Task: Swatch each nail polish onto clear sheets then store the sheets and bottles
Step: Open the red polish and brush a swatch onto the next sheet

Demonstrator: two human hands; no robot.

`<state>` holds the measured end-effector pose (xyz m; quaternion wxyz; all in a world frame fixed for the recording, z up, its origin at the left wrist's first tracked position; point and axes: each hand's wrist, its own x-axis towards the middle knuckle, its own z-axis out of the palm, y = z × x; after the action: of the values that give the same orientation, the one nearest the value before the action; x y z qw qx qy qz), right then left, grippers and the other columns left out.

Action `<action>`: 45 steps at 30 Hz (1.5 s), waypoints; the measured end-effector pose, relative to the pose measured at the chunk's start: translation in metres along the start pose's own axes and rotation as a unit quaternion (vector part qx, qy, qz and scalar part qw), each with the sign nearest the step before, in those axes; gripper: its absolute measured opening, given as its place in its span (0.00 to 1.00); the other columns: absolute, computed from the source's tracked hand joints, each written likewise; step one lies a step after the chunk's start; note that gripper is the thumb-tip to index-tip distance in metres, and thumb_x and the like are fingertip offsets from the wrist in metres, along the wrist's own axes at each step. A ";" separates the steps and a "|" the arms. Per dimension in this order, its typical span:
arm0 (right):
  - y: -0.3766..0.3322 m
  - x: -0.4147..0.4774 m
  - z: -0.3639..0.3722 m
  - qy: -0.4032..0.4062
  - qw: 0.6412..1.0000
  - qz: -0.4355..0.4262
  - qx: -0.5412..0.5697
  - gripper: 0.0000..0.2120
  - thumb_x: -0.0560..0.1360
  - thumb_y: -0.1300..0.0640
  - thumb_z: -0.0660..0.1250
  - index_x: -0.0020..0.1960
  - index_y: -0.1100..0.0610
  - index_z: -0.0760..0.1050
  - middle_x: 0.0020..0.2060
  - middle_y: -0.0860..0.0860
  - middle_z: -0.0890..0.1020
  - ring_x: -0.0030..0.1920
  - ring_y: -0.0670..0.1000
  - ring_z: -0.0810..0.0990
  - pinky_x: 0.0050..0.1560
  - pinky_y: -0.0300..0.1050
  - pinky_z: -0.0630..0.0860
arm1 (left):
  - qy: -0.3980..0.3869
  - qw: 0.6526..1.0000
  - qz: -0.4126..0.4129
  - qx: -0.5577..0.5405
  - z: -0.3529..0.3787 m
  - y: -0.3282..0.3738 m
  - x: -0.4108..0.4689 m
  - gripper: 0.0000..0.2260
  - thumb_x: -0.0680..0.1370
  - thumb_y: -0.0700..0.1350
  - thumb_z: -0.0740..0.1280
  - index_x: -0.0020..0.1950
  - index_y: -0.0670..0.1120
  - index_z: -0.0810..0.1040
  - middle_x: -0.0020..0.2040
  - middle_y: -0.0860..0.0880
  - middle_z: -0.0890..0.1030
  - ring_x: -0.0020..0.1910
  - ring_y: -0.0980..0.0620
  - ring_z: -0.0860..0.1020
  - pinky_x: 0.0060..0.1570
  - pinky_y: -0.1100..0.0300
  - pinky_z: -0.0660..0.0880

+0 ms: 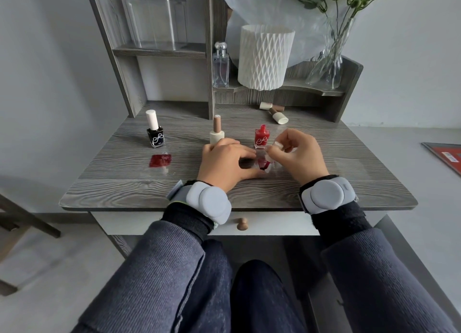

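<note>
Red polish (260, 163) marks the clear sheet (273, 163), flat on the desk (124, 183) between both hands, just in front of the uncapped red bottle (262, 136). The right hand (296, 153) pinches the white brush cap (277, 145); the left hand (224, 162) pins the sheet with spread fingertips, grasping nothing. Best hold it pinned and pull light, even strokes inside its edges, so the swatch dries unsmeared.
</note>
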<state>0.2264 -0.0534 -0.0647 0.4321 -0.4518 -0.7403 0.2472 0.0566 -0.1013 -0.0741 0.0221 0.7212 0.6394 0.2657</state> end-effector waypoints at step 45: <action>-0.003 -0.001 -0.003 0.044 0.999 0.005 -0.020 0.10 0.69 0.51 0.76 0.39 0.55 0.77 0.31 0.42 0.77 0.32 0.39 0.73 0.36 0.32 0.68 | 0.016 1.000 0.011 -0.002 0.005 -0.004 0.002 0.23 0.66 0.68 0.68 0.56 0.58 0.81 0.58 0.64 0.78 0.65 0.61 0.66 0.57 0.56 0.57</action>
<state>0.2278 -0.0561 -0.0616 0.4536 -0.4747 -0.7231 0.2145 0.0549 -0.0974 -0.0791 0.0102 0.7237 0.6310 0.2791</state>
